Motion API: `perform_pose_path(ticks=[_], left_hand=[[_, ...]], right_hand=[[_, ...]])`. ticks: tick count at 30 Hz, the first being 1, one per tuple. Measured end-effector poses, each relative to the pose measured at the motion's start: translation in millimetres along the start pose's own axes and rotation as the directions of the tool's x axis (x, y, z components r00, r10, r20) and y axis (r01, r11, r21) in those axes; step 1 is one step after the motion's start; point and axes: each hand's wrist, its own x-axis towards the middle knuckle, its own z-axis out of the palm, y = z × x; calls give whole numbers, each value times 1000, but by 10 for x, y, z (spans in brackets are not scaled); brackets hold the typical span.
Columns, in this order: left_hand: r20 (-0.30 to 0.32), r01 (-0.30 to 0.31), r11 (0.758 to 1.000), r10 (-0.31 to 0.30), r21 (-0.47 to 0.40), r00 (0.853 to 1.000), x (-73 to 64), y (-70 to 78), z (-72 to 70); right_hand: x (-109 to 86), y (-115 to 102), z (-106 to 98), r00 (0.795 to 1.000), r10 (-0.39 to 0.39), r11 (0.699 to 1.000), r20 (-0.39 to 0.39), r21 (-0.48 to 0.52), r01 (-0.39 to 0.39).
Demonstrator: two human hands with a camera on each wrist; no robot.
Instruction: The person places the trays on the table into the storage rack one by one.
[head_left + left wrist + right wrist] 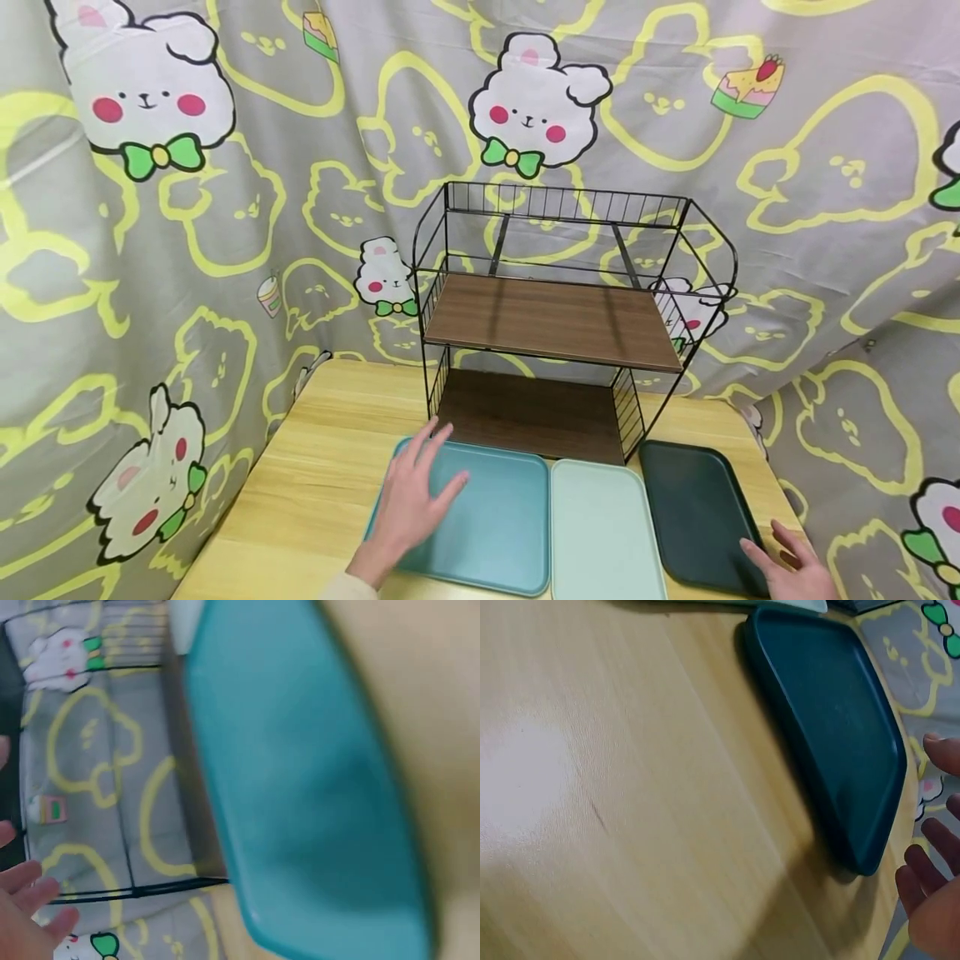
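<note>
Three trays lie side by side on the wooden table in the head view: a wide blue tray point(495, 517), a pale mint tray point(606, 533) and a dark green tray point(697, 508). Over the left part of the blue tray is my left hand point(411, 498), its fingers spread and holding nothing. The left wrist view shows the same blue tray point(292, 772) beyond the fingers. My right hand point(795, 567) hovers by the near right corner of the dark tray, fingers relaxed. In the right wrist view a gap separates that hand point(937, 892) from the dark tray point(832, 727).
A black wire rack with a brown upper shelf point(555, 321) and a darker lower shelf point(532, 408) stands behind the trays. The wooden table point(300, 492) extends to the left. A patterned curtain point(300, 167) surrounds the table at the back and sides.
</note>
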Motion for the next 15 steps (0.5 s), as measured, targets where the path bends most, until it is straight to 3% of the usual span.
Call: perform_pose_path(ticks=[2, 6, 13, 15], left_hand=[[-40, 60, 983, -68, -171, 997, 167, 39, -50], [-101, 155, 886, -219, -438, 971, 554, 138, -182], [-192, 203, 731, -418, -651, 888, 1149, 180, -378], [-190, 208, 697, -447, -686, 874, 1279, 161, -417]], right_hand=[[35, 42, -12, 1000, 4, 1000, -12, 6, -4], [76, 116, -21, 999, 6, 999, -47, 44, -4], [103, 167, 11, 996, 34, 994, -77, 105, -26], [109, 176, 15, 996, 46, 993, -75, 115, -37]])
